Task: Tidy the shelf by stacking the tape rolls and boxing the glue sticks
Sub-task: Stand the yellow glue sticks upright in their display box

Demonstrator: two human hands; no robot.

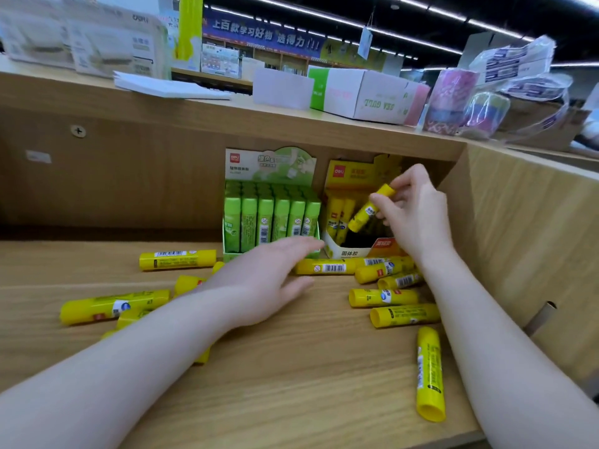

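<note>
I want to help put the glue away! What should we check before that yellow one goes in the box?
1. Right hand grips the yellow glue stick: ok.
2. Stick is above the yellow box: ok.
3. Box has room beside the sticks already standing in it: ok.
4. Stick is upright for dropping in: not ok, it is tilted.
5. Left hand is free for the next stick: ok, it is open over the shelf.
6. Cap is on tight: cannot tell.

A green display box stands at the back of the wooden shelf — above it, a white carton and a notepad to the carton's left.
</note>
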